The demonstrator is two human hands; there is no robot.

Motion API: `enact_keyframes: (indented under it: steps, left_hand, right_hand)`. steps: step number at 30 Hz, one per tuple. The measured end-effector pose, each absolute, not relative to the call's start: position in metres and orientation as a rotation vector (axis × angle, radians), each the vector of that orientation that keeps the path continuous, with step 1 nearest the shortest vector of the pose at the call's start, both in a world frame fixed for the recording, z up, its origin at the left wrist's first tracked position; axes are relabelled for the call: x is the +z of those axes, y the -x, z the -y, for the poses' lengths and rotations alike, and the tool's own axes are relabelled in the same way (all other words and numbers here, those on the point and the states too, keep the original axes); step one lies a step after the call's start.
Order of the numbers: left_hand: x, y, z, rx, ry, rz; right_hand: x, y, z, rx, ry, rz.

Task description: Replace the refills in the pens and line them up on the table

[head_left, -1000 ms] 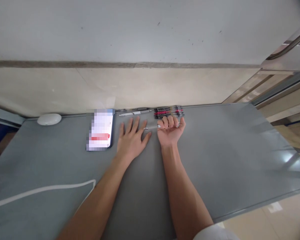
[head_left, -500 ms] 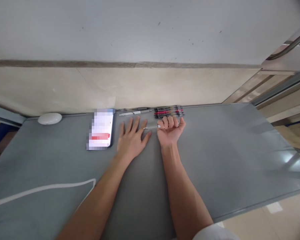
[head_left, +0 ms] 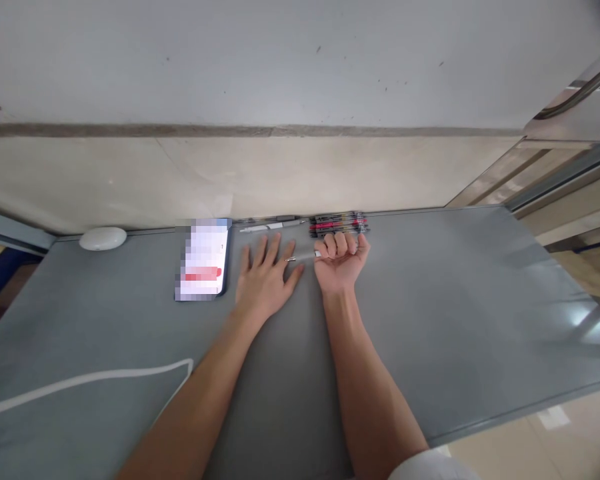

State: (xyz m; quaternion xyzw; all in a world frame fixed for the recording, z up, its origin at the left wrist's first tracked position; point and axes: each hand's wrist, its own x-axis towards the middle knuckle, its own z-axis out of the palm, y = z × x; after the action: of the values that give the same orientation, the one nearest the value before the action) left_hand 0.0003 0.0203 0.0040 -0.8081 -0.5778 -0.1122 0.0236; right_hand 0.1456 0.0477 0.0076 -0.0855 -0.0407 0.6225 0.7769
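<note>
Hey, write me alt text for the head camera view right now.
A right hand curls around a pale pen, beside a left hand spread on a gray table. Behind them lie more pens; to the left are a lit phone and a white oval object.

We're looking from the wearer's head, the one view here, pitched forward and down over the counter [head_left: 445, 313]. Both forearms rise from the bottom edge, the hands near mid-picture, close enough to make out single pens [head_left: 338, 224]. The wall [head_left: 300, 67] fills the top, and floor [head_left: 565, 427] shows lower right.
</note>
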Motion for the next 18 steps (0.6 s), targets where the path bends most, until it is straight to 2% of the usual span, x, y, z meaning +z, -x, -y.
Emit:
enact_keyframes:
  steps: [18]
  left_hand:
    - [0.0023,0.0007,-0.0208,-0.404,2.493,1.745]
  right_hand:
    - [0.0096,-0.1445,-0.0459,1.246,0.338,0.186]
